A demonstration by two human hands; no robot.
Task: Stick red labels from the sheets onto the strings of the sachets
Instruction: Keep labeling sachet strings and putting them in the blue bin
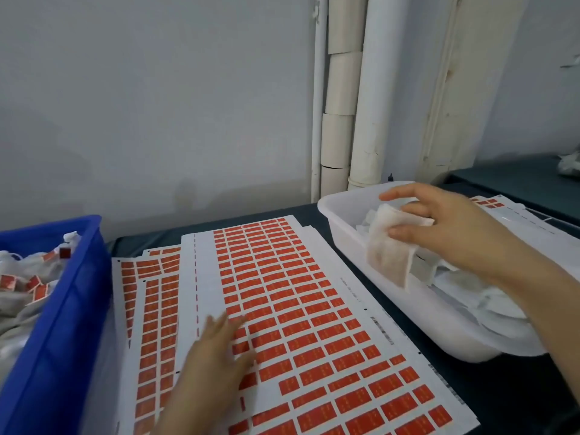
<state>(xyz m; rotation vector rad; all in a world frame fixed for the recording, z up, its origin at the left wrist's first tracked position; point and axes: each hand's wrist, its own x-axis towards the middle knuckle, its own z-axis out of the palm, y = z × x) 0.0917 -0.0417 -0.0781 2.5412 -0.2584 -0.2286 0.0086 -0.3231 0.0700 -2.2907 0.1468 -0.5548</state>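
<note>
The stack of label sheets (314, 309) runs from the centre down to 6 o'clock. It is loosely fanned, with lower sheets showing at 8 o'clock. Only a hand pins the top sheet, so a hasty peel could drag it askew. The blue crate (62, 309) at 9 o'clock holds sachets already tagged red, and the white tub (342, 221) at 3 o'clock holds a heap of bare ones.

The right hand (455, 230), over the tub, pinches one sachet (389, 255) between thumb and fingers, and it hangs above the heap. Its string is not visible. It may be caught among its neighbours and pull a second sachet out, or it may need hunting for before any label can go on.

The left hand (213, 356) at 7 o'clock lies flat on the top sheet, fingers straight, holding nothing. The red labels (317, 372) are small and close-packed, so a fingertip could lift two at once or fold one onto itself.
</note>
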